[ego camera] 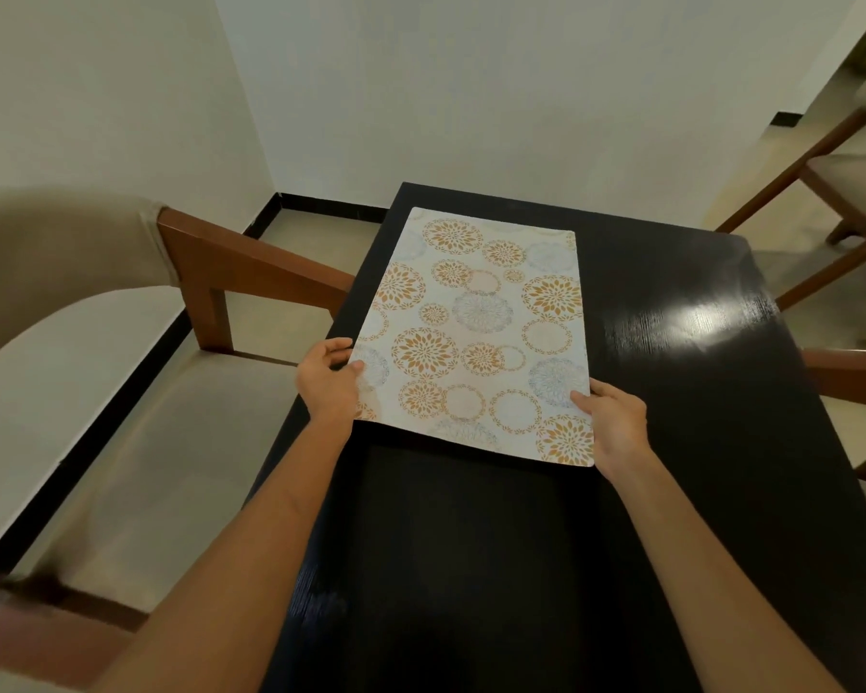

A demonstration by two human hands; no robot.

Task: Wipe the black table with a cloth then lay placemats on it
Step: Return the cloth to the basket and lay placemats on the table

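At the far left stands an armchair (pixel 96 372) with beige upholstery and a brown wooden frame, its arm reaching toward the left edge of the black table (pixel 671 392). Next comes the left hand (pixel 328 380), whose grip is closed on the near left corner of the placemat (pixel 476 332): the thumb lies on top of the mat and the fingers curl under its edge. The placemat, white with orange and pale blue round flower patterns, lies over the left half of the table's far part, its long sides running away from the person; its far end appears to rest on the tabletop, while the near end is held at both corners. The right hand (pixel 616 422) pinches the near right corner in the same way, thumb on top, fingers beneath. Right of the mat the glossy tabletop shows a bright reflection. Beyond the table's right edge stands another wooden chair (pixel 841 192).
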